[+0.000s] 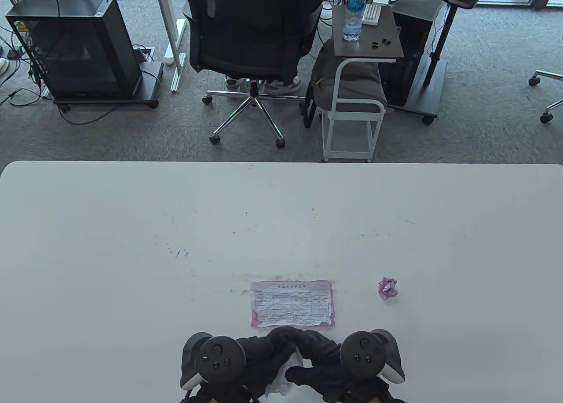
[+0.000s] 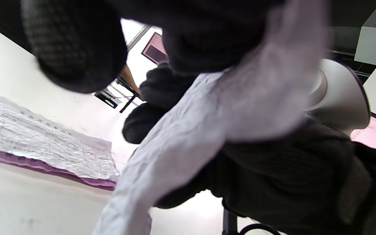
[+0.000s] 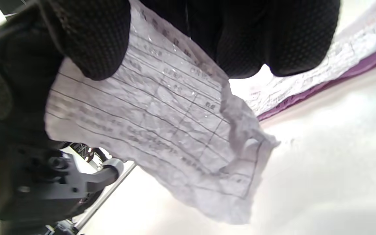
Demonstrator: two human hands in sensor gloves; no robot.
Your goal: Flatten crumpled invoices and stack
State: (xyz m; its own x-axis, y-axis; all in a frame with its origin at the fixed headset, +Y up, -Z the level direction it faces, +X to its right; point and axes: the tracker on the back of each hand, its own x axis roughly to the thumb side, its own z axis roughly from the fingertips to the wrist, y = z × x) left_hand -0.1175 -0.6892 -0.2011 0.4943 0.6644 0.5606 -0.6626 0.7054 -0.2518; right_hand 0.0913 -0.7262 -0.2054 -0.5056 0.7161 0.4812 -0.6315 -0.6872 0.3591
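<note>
Both hands are working a white invoice (image 3: 162,130) open just on the near side of the flattened stack (image 1: 291,304). Left hand (image 1: 259,354) & right hand (image 1: 321,363) are each pinching it, fingers curled round opposite edges, sheet hanging btwn them w/ lower corner still curled. Best approach, imo: keep pulling edges apart evenly, w/o tearing, then lay it square on the stack. One crumpled pink ball (image 1: 388,287) is waiting to the right of the stack.

invoice (image 1: 292,304) print illegible, no txt readable
</note>
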